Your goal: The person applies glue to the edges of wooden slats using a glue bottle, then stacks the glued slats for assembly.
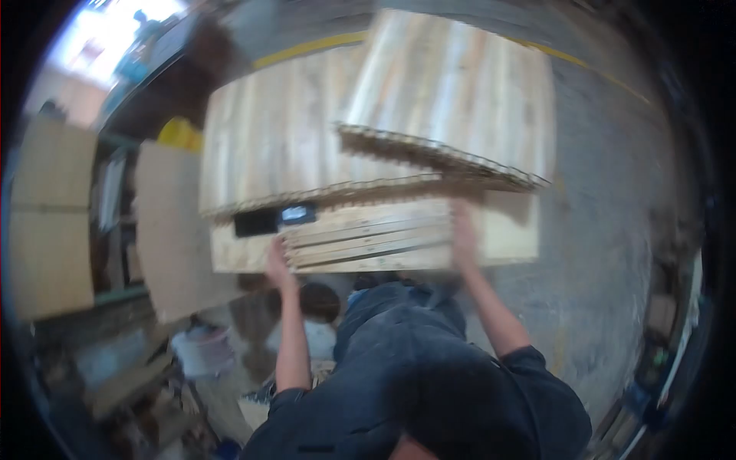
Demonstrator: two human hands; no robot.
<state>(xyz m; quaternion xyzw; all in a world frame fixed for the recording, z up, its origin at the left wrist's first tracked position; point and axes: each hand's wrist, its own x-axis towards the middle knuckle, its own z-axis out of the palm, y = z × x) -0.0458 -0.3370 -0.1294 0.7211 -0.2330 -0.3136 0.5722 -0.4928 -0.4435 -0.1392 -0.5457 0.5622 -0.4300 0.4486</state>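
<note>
Several pale wooden slats (368,239) lie side by side between my hands, above the near edge of a light wooden board (506,238). At their left end, my left hand (279,262) is closed on them. My right hand (464,239), blurred by motion, grips the right end. Just beyond, a large stack of wooden strips with notched ends (276,146) rests on the board. Another notched stack (460,92) lies askew on top at the right. A black object (257,221) and a small dark device with a bright patch (297,215) sit by the slats' left end.
A tall brown panel (172,238) stands at the left, with a yellow object (181,134) behind it. Below are a whitish bucket (203,351) and scrap wood (138,383). Concrete floor (606,207) extends to the right, and a cluttered shelf (663,337) borders it.
</note>
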